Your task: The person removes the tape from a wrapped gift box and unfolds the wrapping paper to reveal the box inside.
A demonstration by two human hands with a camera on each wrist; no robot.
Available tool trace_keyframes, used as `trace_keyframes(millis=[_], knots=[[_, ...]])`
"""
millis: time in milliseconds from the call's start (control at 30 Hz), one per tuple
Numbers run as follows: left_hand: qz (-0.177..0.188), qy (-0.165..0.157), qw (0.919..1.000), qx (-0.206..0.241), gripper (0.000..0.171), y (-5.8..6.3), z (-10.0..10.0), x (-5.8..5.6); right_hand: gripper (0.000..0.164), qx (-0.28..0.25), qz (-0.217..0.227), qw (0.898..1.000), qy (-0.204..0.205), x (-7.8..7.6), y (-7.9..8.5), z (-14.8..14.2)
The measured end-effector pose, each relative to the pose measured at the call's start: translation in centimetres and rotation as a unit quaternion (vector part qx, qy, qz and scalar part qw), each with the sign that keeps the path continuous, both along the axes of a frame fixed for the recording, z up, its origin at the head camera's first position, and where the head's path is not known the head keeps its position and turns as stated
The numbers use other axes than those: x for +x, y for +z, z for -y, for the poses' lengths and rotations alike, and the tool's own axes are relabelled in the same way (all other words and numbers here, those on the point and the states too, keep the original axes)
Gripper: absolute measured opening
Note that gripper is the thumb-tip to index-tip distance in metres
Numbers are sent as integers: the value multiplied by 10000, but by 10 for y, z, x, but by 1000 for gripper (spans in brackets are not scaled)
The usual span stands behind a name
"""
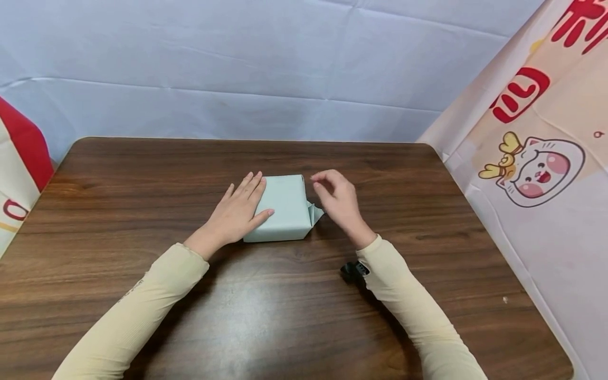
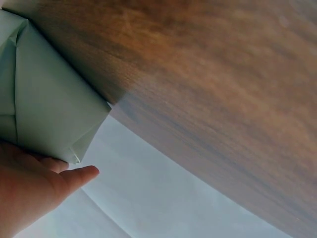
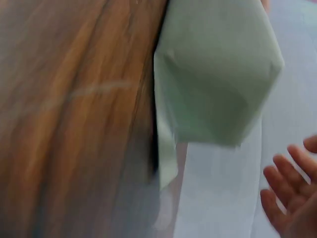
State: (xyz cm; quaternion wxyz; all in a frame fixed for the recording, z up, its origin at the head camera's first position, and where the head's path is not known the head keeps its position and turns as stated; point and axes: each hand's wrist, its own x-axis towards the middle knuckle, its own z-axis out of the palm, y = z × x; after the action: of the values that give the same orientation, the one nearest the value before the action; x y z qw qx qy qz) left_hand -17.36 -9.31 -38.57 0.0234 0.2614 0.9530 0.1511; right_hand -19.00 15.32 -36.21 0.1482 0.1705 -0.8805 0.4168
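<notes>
A box wrapped in pale green paper (image 1: 285,206) lies flat near the middle of the table. Its left end, in the left wrist view, has folded paper (image 2: 54,94) against it. At the right end a pointed paper flap (image 1: 315,213) sticks out; the right wrist view shows this flap (image 3: 167,158) low along the tabletop. My left hand (image 1: 237,208) rests on the box's left top with fingers straight. Just right of the box, apart from it, my right hand (image 1: 339,199) is raised with loosely bent fingers and holds nothing.
The brown wooden table (image 1: 427,295) has rounded corners. Behind it hangs a white cloth (image 1: 237,58), and a printed banner (image 1: 537,158) stands along the right side. A black strap piece (image 1: 353,272) shows at my right wrist.
</notes>
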Motion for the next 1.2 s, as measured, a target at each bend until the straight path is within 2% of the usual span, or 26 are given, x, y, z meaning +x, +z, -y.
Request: trace_keyframes(millis=[100,167,233,367,500,567,633,767,833,933,1067,1200], knots=[[30,29,9999,109,78,-1,1,0,31,967,31,9908,944,0,2,17],[96,33,9997,242,80,-3,1,-1,41,1502,171,9774,1477,0,1,28],[191,12,9988,446,82,-5,1,-2,48,1968,225,9629,1834,-3,-1,36],[484,-194,9932,1042,82,-6,0,-5,52,2720,215,9414,1981,-7,-8,43],[810,-299,9787,1862,74,-1,4,-9,52,3165,232,9287,1920,-9,-13,44],[850,-111,9730,2145,69,2,9,-9,52,3210,232,9272,1919,-9,-14,45],[740,265,9702,2290,64,5,15,-8,53,3211,208,9266,1944,-9,-14,46],[139,1089,9685,2236,38,9,21,-2,53,3213,206,9269,1928,-9,-13,47],[-139,1305,9677,2154,22,9,21,1,53,3190,225,9280,1912,-8,-13,48],[-279,1212,9691,2132,10,11,16,5,52,3166,216,9297,1870,-8,-13,48],[-64,1093,9744,1962,17,15,5,8,51,3053,160,9345,1822,-8,-15,49],[33,1303,9806,1466,24,17,-2,6,51,2960,136,9374,1832,-8,-16,50]])
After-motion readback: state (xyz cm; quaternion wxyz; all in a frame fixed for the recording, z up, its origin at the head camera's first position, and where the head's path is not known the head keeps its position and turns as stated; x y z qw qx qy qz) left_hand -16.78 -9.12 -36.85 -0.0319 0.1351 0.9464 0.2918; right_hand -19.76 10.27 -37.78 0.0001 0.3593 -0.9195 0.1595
